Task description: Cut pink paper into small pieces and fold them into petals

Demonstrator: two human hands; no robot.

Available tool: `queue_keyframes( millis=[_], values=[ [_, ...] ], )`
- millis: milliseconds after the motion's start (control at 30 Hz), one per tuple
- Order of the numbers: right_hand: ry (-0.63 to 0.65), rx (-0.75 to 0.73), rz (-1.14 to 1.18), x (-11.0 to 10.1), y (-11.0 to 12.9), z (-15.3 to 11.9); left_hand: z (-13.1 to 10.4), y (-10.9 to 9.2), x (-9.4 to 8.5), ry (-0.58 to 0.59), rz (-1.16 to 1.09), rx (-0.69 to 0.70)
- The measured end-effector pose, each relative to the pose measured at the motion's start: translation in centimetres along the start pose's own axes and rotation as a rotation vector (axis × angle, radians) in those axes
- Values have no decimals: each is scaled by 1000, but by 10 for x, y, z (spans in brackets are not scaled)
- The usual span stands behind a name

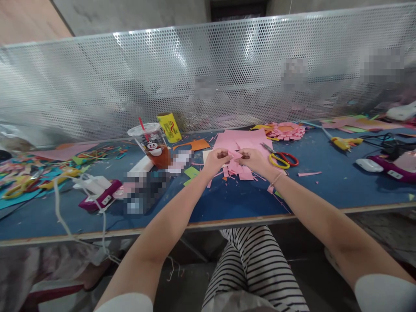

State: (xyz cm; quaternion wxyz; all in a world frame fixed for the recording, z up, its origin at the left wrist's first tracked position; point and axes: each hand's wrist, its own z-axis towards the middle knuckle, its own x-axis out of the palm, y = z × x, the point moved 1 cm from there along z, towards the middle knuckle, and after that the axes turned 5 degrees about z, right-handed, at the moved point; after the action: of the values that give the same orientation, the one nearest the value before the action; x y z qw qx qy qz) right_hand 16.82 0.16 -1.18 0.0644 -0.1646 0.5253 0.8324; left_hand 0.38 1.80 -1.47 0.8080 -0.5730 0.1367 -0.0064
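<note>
Both hands, left hand (217, 159) and right hand (254, 159), pinch a small pink paper piece (234, 157), its long axis running parallel to the bench (325, 182) front edge.

Small pink paper piece (234, 157): pinched between the fingertips of the left hand (216, 161) and the right hand (255, 159), which meet over it at the middle of the blue table. Its shape is largely hidden by the fingers; whether it is folded cannot be told.

Pink paper cut pieces (242, 172): small squares and strips, lying flat and loosely overlapped directly beneath and just in front of both hands, a few slivers scattered around them.

Pink paper sheets (242, 139): larger, flat, stacked slightly askew, lying just beyond the hands, touching the cut pieces.
</note>
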Motion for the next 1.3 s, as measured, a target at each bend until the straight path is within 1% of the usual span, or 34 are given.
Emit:
queue_keyframes(
  millis=[67,233,333,433,567,667,867,1133,1300],
  values=[
    [-1,5,26,1,-1,1,0,0,0,6,-74,-33],
    [-9,21,110,0,-3,2,1,1,2,-26,-206,-102],
    [6,36,183,-1,-1,2,0,-1,3,-34,-251,-114],
    [-8,45,245,-1,0,2,-2,-4,4,-52,-301,-128],
    [-43,29,252,0,-2,2,-5,-9,4,-65,-367,-139],
    [-58,2,241,0,-5,3,-6,-11,5,-63,-381,-140],
    [-47,-22,236,0,-8,4,-7,-11,5,-62,-371,-126],
    [-89,-68,177,0,-4,2,-8,-14,5,-65,-391,-129],
    [-83,-61,172,-1,-3,2,-8,-14,5,-76,-402,-134]
  ],
)
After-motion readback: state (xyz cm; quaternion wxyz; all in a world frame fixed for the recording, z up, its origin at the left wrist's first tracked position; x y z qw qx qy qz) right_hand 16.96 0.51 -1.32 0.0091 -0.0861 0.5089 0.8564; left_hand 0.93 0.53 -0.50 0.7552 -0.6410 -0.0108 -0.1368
